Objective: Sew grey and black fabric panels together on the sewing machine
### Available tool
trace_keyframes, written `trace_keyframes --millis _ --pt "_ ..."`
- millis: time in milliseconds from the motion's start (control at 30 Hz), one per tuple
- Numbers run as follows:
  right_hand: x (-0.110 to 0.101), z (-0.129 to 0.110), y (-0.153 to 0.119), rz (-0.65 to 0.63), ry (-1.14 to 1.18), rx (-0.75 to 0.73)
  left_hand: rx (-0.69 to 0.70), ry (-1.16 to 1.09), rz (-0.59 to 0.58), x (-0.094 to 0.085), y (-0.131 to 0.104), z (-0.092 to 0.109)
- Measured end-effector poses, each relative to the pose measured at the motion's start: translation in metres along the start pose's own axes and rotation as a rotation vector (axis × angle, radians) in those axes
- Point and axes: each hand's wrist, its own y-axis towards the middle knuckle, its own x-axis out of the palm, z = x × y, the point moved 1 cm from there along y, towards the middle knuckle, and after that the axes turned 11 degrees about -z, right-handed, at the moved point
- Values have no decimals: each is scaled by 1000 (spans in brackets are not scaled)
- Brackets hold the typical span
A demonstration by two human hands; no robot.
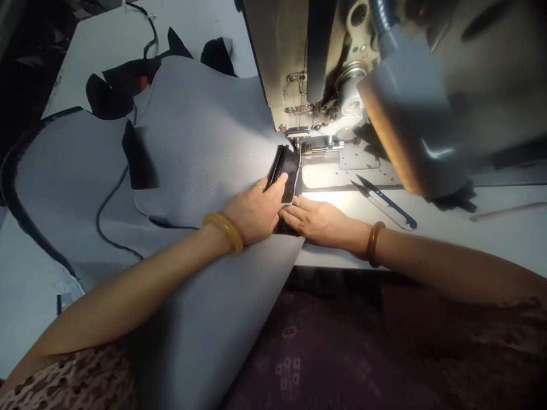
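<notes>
A large grey fabric panel [192, 142] with black trim spreads under my left arm up to the sewing machine. At its right edge a folded black fabric strip [289, 171] with a pale edge runs up to the presser foot [298, 145]. My left hand [255, 209], a ring on one finger, grips this strip, with thumb and fingers along it. Just below, my right hand [318, 219] holds the strip's near end, its fingers pressed together at the edge. What lies under the fingertips is partly hidden.
The sewing machine head [286, 68] stands over the work, with a lamp [414, 119] lighting the needle plate. Blue-handled thread snips [384, 202] lie right of my right hand. Black fabric pieces [111, 94] and a dark cord [109, 208] lie on the left.
</notes>
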Motion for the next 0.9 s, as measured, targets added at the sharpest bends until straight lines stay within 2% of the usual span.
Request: trace_keyframes --millis 167,300,600,733,900 --pt "2 0 0 93 -69 -9 -88 -2 -47 -17 10 7" --pt "3 -1 0 118 -70 3 -65 -50 -36 -16 18 7" --pt "3 -2 -1 122 -77 11 -172 -384 213 1 42 -3" --pt "1 -2 -1 68 -41 -4 -230 -279 206 6 45 -1" --pt "-2 0 -1 24 5 -16 -265 -176 285 6 47 2"
